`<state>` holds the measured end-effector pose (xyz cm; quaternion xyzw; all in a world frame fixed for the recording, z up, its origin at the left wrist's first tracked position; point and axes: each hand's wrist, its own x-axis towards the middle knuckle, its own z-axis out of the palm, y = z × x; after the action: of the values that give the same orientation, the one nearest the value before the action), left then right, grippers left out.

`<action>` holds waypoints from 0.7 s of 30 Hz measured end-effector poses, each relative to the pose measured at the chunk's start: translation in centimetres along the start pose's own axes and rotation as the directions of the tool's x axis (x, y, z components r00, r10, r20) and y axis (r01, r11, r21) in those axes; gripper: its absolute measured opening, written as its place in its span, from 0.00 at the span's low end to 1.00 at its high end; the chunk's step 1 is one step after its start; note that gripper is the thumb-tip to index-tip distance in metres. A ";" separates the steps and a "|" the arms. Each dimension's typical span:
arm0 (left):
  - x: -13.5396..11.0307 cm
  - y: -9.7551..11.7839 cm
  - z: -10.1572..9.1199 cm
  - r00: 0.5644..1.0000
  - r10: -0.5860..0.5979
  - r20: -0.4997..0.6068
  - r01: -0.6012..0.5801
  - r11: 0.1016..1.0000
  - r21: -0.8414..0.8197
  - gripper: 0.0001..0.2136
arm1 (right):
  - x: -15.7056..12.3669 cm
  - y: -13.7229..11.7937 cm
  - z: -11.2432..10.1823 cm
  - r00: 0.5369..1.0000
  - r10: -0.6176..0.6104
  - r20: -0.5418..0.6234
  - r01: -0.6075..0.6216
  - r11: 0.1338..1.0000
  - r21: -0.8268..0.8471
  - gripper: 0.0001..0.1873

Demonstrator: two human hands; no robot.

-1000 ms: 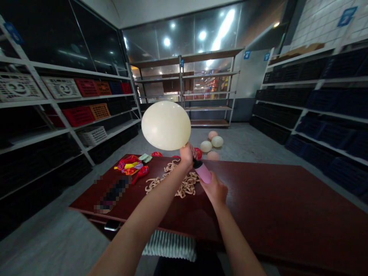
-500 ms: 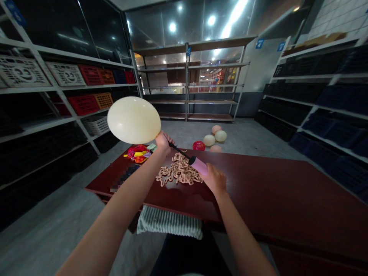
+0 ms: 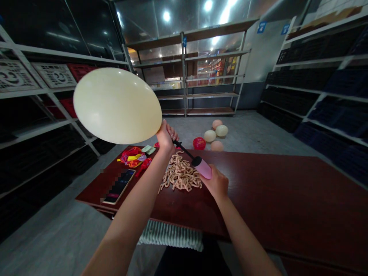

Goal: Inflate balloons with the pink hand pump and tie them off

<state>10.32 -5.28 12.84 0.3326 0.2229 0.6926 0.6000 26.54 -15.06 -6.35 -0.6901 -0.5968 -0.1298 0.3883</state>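
Cream balloon (image 3: 117, 105) looks bigger than a second ago; left hand (image 3: 166, 135) holds its neck end, right hand (image 3: 217, 182) grips pink pump (image 3: 203, 169), black rod (image 3: 186, 151) now out.

On a glossy, dark reddish-brown wooden table (image 3: 273, 184), we see a heap of beige, curled, tube-like pieces (image 3: 181, 173), a flat rectangular phone (image 3: 123, 184), limp red, yellow and lilac balloons (image 3: 132, 157) and a pale green slip (image 3: 148, 149). On the grey floor (image 3: 244, 132), we count five round balloons: one red (image 3: 199, 143), two cream, two peach.
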 end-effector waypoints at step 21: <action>-2.4 -8.3 -2.1 0.970 -0.169 -0.175 0.161 0.985 -0.062 0.18 | 0.1 -0.8 -0.7 0.998 -0.034 0.047 0.039 0.994 -0.098 0.16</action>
<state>14.60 -5.91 5.10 0.2349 0.2867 0.6725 0.6406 26.01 -15.42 -5.50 -0.7002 -0.6108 -0.1503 0.3376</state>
